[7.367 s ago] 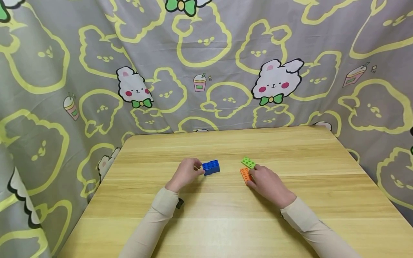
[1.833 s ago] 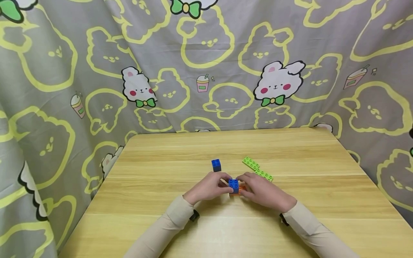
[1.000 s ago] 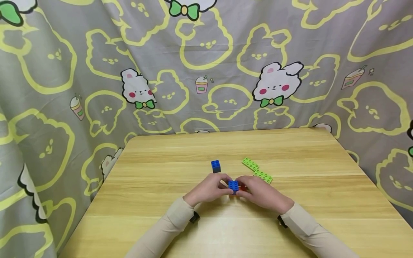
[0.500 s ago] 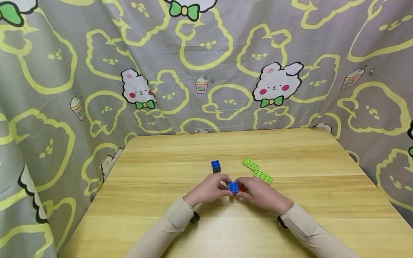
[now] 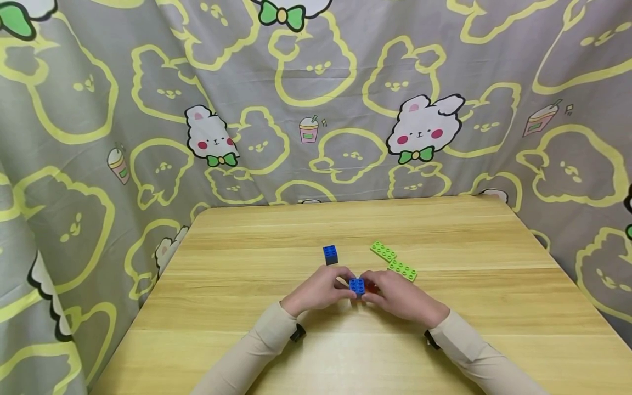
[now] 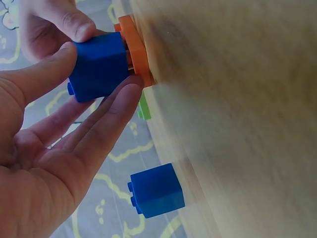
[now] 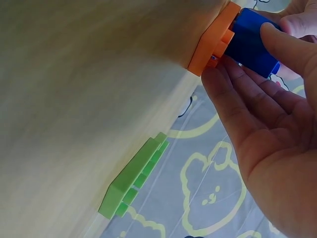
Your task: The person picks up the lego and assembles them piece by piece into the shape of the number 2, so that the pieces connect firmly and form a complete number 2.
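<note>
Wood-grain table point(image 5: 355, 345), grey curtain point(image 5: 365, 118); left hand point(image 5: 322, 288), right hand point(image 5: 401, 296) hold blue block point(image 5: 356, 286).

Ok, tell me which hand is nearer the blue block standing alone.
Left. The left hand is just on the near side of the lone blue block; the right hand is farther off, lower and to its right in the head view.
</note>
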A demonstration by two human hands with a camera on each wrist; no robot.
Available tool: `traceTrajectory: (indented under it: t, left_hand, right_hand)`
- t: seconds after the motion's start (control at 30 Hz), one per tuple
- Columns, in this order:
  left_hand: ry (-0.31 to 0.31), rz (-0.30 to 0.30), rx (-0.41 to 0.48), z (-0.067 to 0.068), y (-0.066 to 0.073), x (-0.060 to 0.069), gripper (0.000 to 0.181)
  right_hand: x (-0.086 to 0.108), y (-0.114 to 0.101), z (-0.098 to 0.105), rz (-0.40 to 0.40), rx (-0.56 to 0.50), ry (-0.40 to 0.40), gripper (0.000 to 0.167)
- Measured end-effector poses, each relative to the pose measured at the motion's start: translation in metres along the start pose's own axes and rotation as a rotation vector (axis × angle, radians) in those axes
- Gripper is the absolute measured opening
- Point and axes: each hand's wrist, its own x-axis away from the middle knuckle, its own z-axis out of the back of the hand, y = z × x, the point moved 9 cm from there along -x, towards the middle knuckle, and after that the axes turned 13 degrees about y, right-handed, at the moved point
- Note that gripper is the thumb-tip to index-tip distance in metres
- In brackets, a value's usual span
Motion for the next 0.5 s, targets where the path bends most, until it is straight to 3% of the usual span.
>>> traceTrajectory:
  t: [0.5]
  left_hand:
    - [0.017, 0.001, -0.017, 0.0008, -0.0001, -0.0004, 0.023]
  right_hand:
    - [-0.0009, 0.0024, -0.0019, -0.027, 0.002, 0.001, 0.023]
